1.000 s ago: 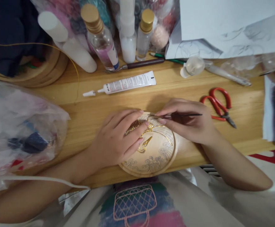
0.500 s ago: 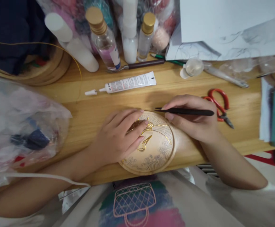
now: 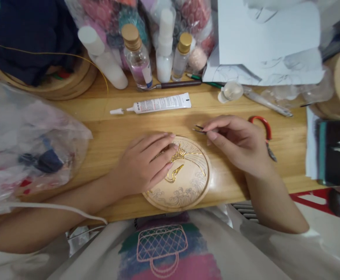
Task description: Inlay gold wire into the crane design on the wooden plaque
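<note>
A round wooden disc (image 3: pixel 187 186) lies at the table's near edge, drawn with waves and a crane outlined in gold wire (image 3: pixel 179 163). My left hand (image 3: pixel 145 165) lies flat on the disc's left half, fingers stretched out over the gold wire. My right hand (image 3: pixel 236 142) hovers just right of the disc and pinches thin black tweezers (image 3: pixel 199 129), whose tips point left above the disc's upper rim.
A white glue tube (image 3: pixel 158 104) lies behind the disc. Red-handled scissors (image 3: pixel 265 130) sit partly under my right hand. Bottles (image 3: pixel 137 58), a brush, paper sheets (image 3: pixel 263 42) and bags of yarn crowd the back; a plastic bag (image 3: pixel 26 144) fills the left.
My right hand has lifted the tweezers off the crane's wing and drawn back up and to the right. The left hand stays pressed on the disc.
</note>
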A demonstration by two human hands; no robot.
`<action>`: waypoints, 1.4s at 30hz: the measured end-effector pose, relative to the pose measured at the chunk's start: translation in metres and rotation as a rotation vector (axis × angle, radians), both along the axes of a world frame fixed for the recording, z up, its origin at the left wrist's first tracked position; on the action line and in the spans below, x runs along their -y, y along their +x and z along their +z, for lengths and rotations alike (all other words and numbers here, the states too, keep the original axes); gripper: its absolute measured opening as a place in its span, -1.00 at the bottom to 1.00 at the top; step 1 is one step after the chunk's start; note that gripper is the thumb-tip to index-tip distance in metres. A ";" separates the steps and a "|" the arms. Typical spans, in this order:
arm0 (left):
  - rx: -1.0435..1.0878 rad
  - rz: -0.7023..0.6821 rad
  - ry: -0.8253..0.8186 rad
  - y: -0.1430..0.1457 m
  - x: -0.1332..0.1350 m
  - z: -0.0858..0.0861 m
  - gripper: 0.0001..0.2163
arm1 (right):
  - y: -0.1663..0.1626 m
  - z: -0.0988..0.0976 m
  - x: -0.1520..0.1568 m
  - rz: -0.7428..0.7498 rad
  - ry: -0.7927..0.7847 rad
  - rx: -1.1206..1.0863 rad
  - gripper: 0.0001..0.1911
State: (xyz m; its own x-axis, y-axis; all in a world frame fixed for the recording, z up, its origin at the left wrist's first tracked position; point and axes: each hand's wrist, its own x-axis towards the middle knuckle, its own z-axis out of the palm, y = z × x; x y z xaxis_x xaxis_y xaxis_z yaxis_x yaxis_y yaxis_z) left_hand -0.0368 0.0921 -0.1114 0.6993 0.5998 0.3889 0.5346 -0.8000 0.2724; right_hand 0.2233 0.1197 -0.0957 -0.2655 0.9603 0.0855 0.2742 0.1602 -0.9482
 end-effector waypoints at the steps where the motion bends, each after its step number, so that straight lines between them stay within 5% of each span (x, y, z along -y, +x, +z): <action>1: -0.002 0.011 -0.001 0.000 0.001 0.000 -0.74 | -0.001 0.001 0.001 0.013 0.043 0.063 -0.85; 11: -0.032 0.038 0.043 0.003 0.001 0.002 -0.77 | -0.006 0.009 0.012 0.176 0.269 0.289 -0.86; 42: -0.096 0.050 0.009 0.006 0.002 0.007 -0.75 | -0.020 -0.001 0.030 0.053 0.446 0.511 -0.83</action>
State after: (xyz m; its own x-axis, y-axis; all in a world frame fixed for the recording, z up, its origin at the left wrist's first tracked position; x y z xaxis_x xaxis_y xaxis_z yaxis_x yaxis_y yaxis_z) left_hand -0.0307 0.0902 -0.1046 0.7030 0.6312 0.3276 0.5968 -0.7742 0.2108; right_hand 0.2029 0.0893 -0.0969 -0.4239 0.8469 0.3210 0.6513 0.5313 -0.5418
